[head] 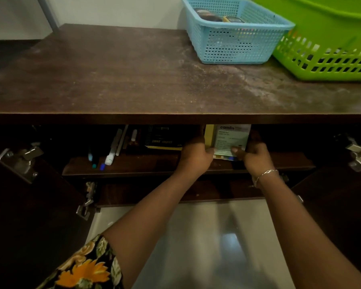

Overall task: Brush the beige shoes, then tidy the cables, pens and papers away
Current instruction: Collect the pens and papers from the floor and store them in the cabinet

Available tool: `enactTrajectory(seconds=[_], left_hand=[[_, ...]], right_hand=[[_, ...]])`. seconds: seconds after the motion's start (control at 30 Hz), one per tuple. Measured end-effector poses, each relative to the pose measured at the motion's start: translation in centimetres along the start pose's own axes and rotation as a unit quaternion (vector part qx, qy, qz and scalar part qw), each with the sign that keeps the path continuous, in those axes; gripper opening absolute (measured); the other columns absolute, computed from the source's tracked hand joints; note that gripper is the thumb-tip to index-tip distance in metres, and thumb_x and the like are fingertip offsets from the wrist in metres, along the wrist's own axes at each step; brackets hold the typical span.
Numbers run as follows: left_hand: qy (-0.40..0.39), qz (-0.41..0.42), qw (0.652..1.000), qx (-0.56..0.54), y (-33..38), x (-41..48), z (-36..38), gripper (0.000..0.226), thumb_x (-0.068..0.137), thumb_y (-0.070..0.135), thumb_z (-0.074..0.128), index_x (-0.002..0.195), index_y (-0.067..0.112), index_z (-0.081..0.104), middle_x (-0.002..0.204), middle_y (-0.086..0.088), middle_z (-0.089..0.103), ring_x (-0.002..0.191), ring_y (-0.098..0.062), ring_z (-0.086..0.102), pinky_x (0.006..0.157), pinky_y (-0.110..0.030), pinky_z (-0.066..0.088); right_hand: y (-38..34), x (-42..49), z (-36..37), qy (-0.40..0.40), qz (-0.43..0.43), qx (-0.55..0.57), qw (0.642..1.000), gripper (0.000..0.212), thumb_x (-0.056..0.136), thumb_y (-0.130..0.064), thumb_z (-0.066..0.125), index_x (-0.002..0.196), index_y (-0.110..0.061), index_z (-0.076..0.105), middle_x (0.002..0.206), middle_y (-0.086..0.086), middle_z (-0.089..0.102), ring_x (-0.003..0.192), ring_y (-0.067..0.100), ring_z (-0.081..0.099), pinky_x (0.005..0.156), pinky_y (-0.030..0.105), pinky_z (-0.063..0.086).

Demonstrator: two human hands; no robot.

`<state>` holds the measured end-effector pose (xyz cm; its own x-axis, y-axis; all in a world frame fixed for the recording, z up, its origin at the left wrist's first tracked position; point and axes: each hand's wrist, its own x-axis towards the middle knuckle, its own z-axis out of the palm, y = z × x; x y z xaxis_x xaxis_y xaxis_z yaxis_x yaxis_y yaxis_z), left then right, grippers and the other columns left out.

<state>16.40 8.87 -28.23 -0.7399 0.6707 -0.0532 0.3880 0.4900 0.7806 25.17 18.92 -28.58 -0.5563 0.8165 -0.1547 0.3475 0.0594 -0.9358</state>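
Pale floor tiles lie nearest, between the two open cabinet doors (29, 205). Both arms reach into the cabinet. The left hand (196, 156) and right hand (256, 157) hold a paper pack (227, 138) from either side, fingers (209, 150) curled round its edges and thumbs on its face. The pack stands upright at the front of the shelf (133, 166), its top hidden under the surface (133, 76).

Let go here, it would likely tip forward off the shelf. Pushed in askew, it could shove the black notebook (163, 137) just beside it. The pens (113, 151) lie loose further left, tips near the lip, so a knock may roll them out.

Farther back, the blue basket (233, 46) holds a dark item and a yellowish one. I cannot tell what the green basket (325, 61) holds.
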Motion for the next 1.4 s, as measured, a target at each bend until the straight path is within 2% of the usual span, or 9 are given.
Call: enactTrajectory(seconds=[0.17,0.37,0.57,0.93,1.07,1.13,1.23,1.3,1.4], left_hand=[[0.009,0.006,0.978,0.210,-3.1,0.4,-3.7,0.056,0.096,0.026,0.047,0.146,0.025,0.022,0.150,-0.006,0.028,0.135,-0.028,0.029,0.102,-0.035,0.034],[-0.007,0.004,0.970,0.241,-4.5,0.6,-2.7,0.054,0.097,0.027,0.043,0.146,0.019,0.023,0.152,-0.008,0.025,0.137,-0.031,0.027,0.106,-0.038,0.033],[-0.002,0.007,0.958,0.286,-4.8,1.7,-2.4,0.051,0.098,0.021,0.041,0.146,0.024,0.022,0.155,-0.003,0.019,0.140,-0.029,0.021,0.111,-0.040,0.023],[0.013,0.048,0.949,0.311,-4.5,1.4,-2.6,0.054,0.099,0.038,0.034,0.148,0.022,0.019,0.157,0.000,0.014,0.143,-0.023,0.015,0.114,-0.039,0.012],[0.002,0.059,0.949,0.311,-3.9,1.1,-2.3,0.056,0.096,0.046,0.036,0.141,0.013,0.033,0.144,-0.010,0.039,0.132,-0.028,0.036,0.107,-0.037,0.027],[0.024,0.065,0.953,0.294,-3.5,0.0,-2.5,0.050,0.094,0.046,0.041,0.118,0.006,0.058,0.111,-0.016,0.063,0.104,-0.033,0.059,0.090,-0.037,0.044],[0.015,0.057,0.946,0.318,-2.8,-2.7,-2.9,0.049,0.084,0.046,0.041,0.079,0.005,0.069,0.069,-0.013,0.068,0.064,-0.029,0.066,0.066,-0.034,0.055],[-0.025,0.049,0.945,0.322,-2.4,-4.8,-3.8,0.050,0.082,0.045,0.040,0.085,0.005,0.070,0.076,-0.013,0.069,0.069,-0.029,0.067,0.068,-0.034,0.056],[-0.063,0.028,0.961,0.269,-0.7,-8.5,-6.3,0.058,0.093,0.048,0.030,0.109,0.004,0.064,0.107,-0.015,0.067,0.098,-0.032,0.065,0.079,-0.041,0.056]], right_hand=[[-1.8,2.0,-0.5,-0.007,0.067,-0.065,0.996,0.055,0.085,-0.008,0.063,0.134,0.000,0.040,0.136,0.018,0.046,0.123,0.034,0.048,0.099,0.039,0.043],[-2.8,3.4,2.0,-0.042,0.013,-0.212,0.976,0.056,0.090,-0.015,0.057,0.140,-0.010,0.034,0.143,0.015,0.038,0.131,0.033,0.037,0.106,0.043,0.038],[-3.1,3.9,3.6,-0.017,-0.008,-0.419,0.908,0.043,0.099,-0.024,0.038,0.136,-0.001,0.037,0.140,0.019,0.039,0.131,0.035,0.034,0.107,0.037,0.027],[-2.2,4.6,3.5,0.000,-0.070,-0.443,0.894,0.032,0.097,-0.012,0.039,0.124,0.003,0.048,0.132,0.021,0.046,0.125,0.037,0.039,0.103,0.039,0.032],[-0.9,2.9,2.4,0.000,-0.072,-0.486,0.871,0.034,0.096,-0.009,0.032,0.070,0.004,0.050,0.126,0.029,0.052,0.119,0.038,0.048,0.092,0.036,0.039],[-0.1,2.6,1.9,0.091,-0.128,-0.451,0.879,0.038,0.087,-0.012,0.028,0.071,0.007,0.057,0.109,0.030,0.062,0.104,0.042,0.059,0.089,0.040,0.047],[0.9,1.0,0.1,0.064,-0.144,-0.395,0.905,0.029,0.072,-0.014,0.047,0.080,0.006,0.066,0.075,0.028,0.066,0.071,0.045,0.065,0.070,0.048,0.055],[1.2,-1.9,-1.1,0.012,-0.153,-0.423,0.893,0.024,0.076,-0.017,0.059,0.090,0.002,0.061,0.078,0.026,0.063,0.071,0.043,0.062,0.068,0.043,0.054],[0.1,-7.8,-2.6,-0.082,-0.201,-0.471,0.855,0.065,0.059,-0.014,0.080,0.115,-0.011,0.048,0.092,0.017,0.061,0.072,0.033,0.061,0.061,0.036,0.053]])
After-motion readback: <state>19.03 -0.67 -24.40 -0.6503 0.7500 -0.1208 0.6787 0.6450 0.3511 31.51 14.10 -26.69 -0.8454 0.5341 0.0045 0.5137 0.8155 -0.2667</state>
